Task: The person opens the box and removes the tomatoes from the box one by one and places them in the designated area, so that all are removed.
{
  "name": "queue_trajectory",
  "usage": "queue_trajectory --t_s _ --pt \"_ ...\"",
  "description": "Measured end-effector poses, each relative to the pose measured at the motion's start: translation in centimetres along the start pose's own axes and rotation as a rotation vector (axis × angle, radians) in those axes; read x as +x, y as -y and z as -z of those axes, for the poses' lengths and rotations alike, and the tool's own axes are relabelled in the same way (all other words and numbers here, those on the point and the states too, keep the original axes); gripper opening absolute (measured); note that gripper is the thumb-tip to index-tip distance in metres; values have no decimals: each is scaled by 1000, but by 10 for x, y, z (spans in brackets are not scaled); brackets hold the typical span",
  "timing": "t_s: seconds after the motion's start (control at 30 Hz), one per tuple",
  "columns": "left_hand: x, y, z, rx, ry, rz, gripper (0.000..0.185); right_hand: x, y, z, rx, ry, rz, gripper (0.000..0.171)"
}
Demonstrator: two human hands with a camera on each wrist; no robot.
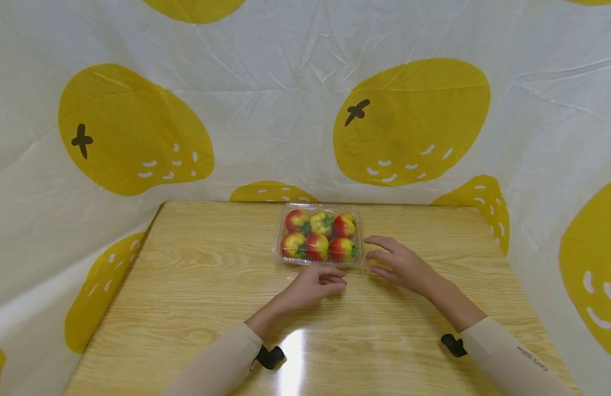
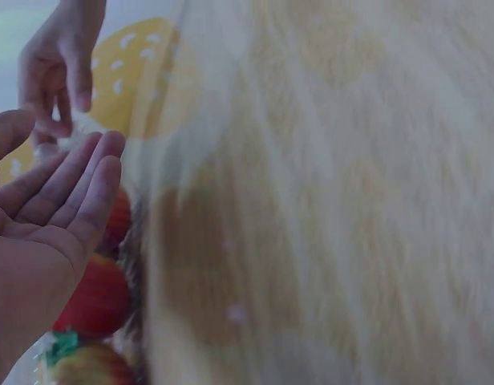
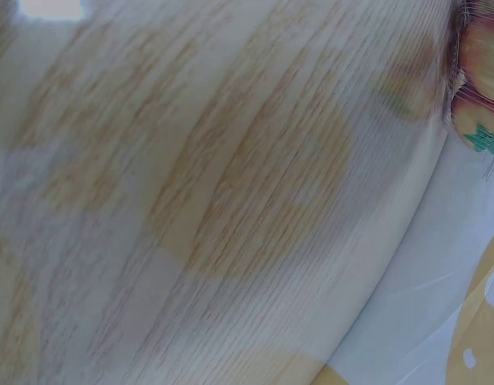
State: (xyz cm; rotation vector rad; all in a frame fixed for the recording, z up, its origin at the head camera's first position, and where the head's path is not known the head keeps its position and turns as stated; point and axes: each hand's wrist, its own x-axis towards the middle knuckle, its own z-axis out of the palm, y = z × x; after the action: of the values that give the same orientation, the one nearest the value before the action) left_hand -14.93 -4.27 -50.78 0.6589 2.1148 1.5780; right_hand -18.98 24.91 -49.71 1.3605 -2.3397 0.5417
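At the near edge of the clear fruit box (image 1: 318,235), which sits toward the table's (image 1: 186,286) far side, your left hand (image 1: 315,284) and right hand (image 1: 402,265) hover loose-fingered, holding nothing, so closing on its corners seems next.

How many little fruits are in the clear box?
6, in the clear box in two rows: back row; front row. None seems hidden.

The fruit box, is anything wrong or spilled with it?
Nothing stands out. The box sits flat on the table, with six fruits in two neat rows inside. Nothing has spilled. Both hands, left and right, are beside it.
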Motion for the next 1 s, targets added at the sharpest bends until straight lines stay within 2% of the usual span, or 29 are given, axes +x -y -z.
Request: queue_trajectory --t_s 0.17,0.4,0.63,0.83,1.0 --pt "7 9 -12 -96 7 44 41 1 -1 -3 17 -12 8 41" --pt "15 19 -24 -212 -12 77 42 3 0 -9 22 -36 42 40" --pt "21 22 -30 -369 -81 115 32 5 2 -14 53 -73 71 28" --pt "23 21 -31 -424 -129 131 28 9 5 -18 53 -98 104 26" --pt "24 25 -29 -466 -227 131 27 16 10 -20 57 -101 125 24"
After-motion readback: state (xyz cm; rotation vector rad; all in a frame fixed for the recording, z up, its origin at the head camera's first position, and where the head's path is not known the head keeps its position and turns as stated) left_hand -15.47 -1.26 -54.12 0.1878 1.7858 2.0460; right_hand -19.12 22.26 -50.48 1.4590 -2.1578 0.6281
